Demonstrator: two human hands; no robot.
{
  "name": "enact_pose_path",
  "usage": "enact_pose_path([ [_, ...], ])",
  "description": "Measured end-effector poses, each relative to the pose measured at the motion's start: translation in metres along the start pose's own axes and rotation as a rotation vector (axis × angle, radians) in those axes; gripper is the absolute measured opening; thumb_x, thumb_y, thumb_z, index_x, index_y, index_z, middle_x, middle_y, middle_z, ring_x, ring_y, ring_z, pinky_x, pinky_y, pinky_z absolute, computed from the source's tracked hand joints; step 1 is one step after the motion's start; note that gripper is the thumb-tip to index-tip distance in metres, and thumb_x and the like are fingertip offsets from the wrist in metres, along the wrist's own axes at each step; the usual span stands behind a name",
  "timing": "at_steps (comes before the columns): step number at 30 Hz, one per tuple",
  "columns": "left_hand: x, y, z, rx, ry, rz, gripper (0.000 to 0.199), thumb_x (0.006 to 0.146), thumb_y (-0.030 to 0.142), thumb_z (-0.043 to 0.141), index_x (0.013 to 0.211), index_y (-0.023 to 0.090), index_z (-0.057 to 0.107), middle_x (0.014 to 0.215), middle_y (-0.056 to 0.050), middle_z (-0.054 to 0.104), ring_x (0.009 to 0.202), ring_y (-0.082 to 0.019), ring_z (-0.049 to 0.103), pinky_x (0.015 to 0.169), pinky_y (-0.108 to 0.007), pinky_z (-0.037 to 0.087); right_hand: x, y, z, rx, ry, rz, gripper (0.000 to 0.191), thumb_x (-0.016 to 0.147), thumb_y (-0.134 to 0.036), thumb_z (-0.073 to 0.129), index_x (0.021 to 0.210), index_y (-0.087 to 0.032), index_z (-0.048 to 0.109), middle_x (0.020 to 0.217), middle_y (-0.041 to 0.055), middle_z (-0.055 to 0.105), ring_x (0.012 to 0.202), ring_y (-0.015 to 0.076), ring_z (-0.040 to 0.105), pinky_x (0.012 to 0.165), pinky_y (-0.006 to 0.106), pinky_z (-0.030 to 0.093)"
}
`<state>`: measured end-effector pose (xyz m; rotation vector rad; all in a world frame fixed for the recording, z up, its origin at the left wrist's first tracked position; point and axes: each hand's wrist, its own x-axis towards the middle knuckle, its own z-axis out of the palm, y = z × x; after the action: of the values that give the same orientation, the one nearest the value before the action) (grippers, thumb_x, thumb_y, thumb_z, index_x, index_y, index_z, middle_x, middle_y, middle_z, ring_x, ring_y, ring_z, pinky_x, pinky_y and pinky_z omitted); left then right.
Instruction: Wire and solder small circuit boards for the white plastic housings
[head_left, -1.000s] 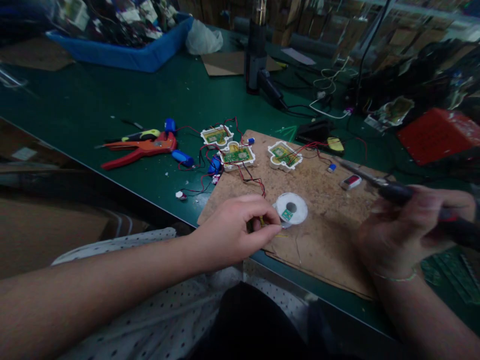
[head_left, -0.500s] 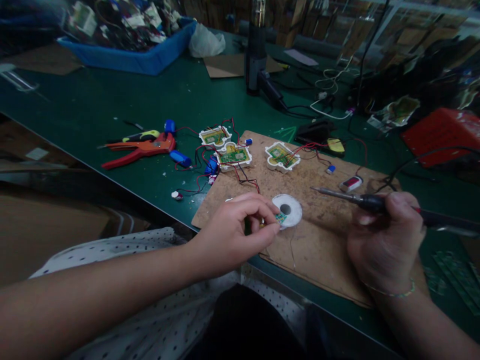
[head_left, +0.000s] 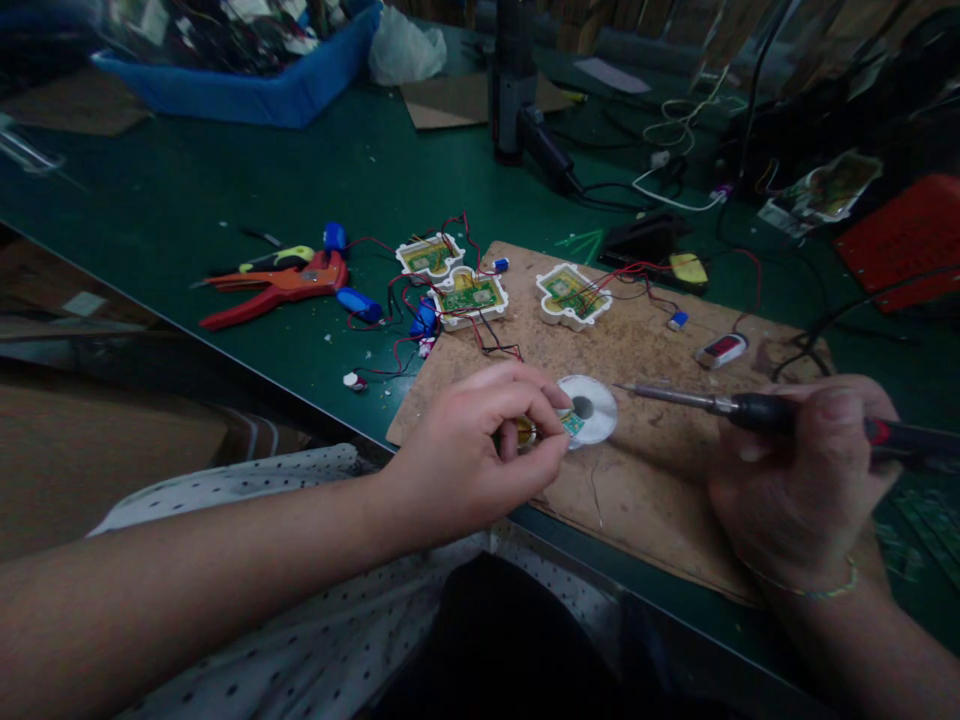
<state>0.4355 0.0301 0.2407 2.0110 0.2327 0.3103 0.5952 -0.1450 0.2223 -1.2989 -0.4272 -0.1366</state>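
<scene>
My left hand (head_left: pixel 487 435) is closed, thumb and forefinger pinching a small green circuit board (head_left: pixel 573 422). The board's far end shows over a white solder spool (head_left: pixel 600 405), and the fingers cover the rest of it. A yellowish round piece (head_left: pixel 526 432) shows behind these fingers; what it is I cannot make out. My right hand (head_left: pixel 806 480) is wrapped round the dark handle of a soldering iron (head_left: pixel 697 398). Its tip points left, just beside the spool and apart from the small board. A thin strand of solder wire (head_left: pixel 596 490) hangs from the spool.
A brown work board (head_left: pixel 652 500) lies on the green table (head_left: pixel 262 190). White housings with circuit boards (head_left: pixel 574 297) and wires stand beyond my hands. Red cutters (head_left: pixel 277 290) lie left, a blue bin (head_left: pixel 292 95) and heat gun (head_left: pixel 517 110) behind. The iron's cable (head_left: pixel 814 345) runs at right.
The view has shifted slightly. The soldering iron's tip now sits nearer the spool and the small board. My left hand keeps its pinch on the board.
</scene>
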Motion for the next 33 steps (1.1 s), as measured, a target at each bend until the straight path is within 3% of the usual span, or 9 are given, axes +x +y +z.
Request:
enact_pose_path([
  [3, 0.0011, -0.0003, -0.0006, 0.066, -0.027, 0.024, 0.006, 0.081, 0.012, 0.065, 0.08, 0.017, 0.068, 0.114, -0.003, 0.068, 0.052, -0.002, 0.047, 0.05, -0.019, 0.042, -0.0023, -0.0022, -0.0008, -0.016, 0.008, 0.031, 0.027, 0.07, -0.035, 0.077, 0.063, -0.021, 0.055, 0.053, -0.0071, 0.053, 0.035, 0.0086, 0.043, 0.03, 0.023, 0.026],
  [6, 0.0025, -0.0002, -0.0006, 0.098, -0.036, 0.02, 0.005, 0.083, 0.014, 0.065, 0.079, 0.017, 0.067, 0.113, -0.002, 0.071, 0.06, -0.005, 0.056, 0.055, -0.021, 0.043, -0.0037, -0.0055, -0.0008, -0.049, 0.015, 0.054, 0.021, 0.068, -0.03, 0.074, 0.061, -0.022, 0.056, 0.05, -0.0073, 0.051, 0.035, 0.0092, 0.042, 0.029, 0.023, 0.024],
  [9, 0.0031, 0.001, -0.0003, 0.095, -0.03, 0.025, 0.007, 0.084, 0.015, 0.067, 0.077, 0.017, 0.065, 0.109, -0.002, 0.074, 0.072, -0.009, 0.064, 0.062, -0.021, 0.046, -0.0047, -0.0066, -0.0016, -0.06, -0.028, 0.02, 0.017, 0.067, -0.028, 0.072, 0.06, -0.021, 0.058, 0.049, -0.006, 0.052, 0.035, 0.0095, 0.044, 0.031, 0.023, 0.029],
  [14, 0.0033, 0.0028, 0.0, 0.096, -0.016, 0.009, 0.007, 0.084, 0.015, 0.067, 0.077, 0.016, 0.065, 0.107, -0.003, 0.075, 0.074, -0.011, 0.068, 0.067, -0.023, 0.048, -0.0067, -0.0029, -0.0051, -0.072, -0.172, -0.034, 0.016, 0.067, -0.025, 0.073, 0.059, -0.02, 0.06, 0.051, -0.0033, 0.057, 0.04, 0.0113, 0.05, 0.036, 0.023, 0.035],
  [18, 0.0039, 0.0028, 0.0, 0.091, -0.024, -0.003, 0.008, 0.084, 0.016, 0.066, 0.077, 0.017, 0.065, 0.108, -0.004, 0.075, 0.086, -0.015, 0.07, 0.065, -0.023, 0.047, -0.0083, -0.0008, -0.006, -0.075, -0.175, -0.036, 0.017, 0.066, -0.026, 0.076, 0.06, -0.021, 0.061, 0.052, -0.003, 0.058, 0.041, 0.0119, 0.051, 0.038, 0.025, 0.038],
  [25, 0.0037, 0.0038, -0.0011, 0.078, -0.042, -0.022, 0.007, 0.081, 0.013, 0.068, 0.075, 0.015, 0.065, 0.108, -0.003, 0.076, 0.058, -0.006, 0.06, 0.059, -0.022, 0.045, -0.0102, -0.0035, -0.0049, -0.09, -0.179, -0.01, 0.013, 0.068, -0.022, 0.075, 0.062, -0.02, 0.064, 0.055, -0.003, 0.061, 0.043, 0.0101, 0.052, 0.04, 0.023, 0.041],
  [33, 0.0041, 0.0007, -0.0001, 0.033, -0.041, 0.014, 0.007, 0.08, 0.009, 0.066, 0.076, 0.014, 0.066, 0.11, -0.003, 0.074, 0.052, -0.002, 0.054, 0.054, -0.018, 0.045, -0.0086, 0.0006, -0.0099, -0.113, -0.235, -0.05, 0.011, 0.071, -0.018, 0.074, 0.065, -0.021, 0.065, 0.057, -0.0047, 0.063, 0.043, 0.0095, 0.052, 0.039, 0.022, 0.041],
])
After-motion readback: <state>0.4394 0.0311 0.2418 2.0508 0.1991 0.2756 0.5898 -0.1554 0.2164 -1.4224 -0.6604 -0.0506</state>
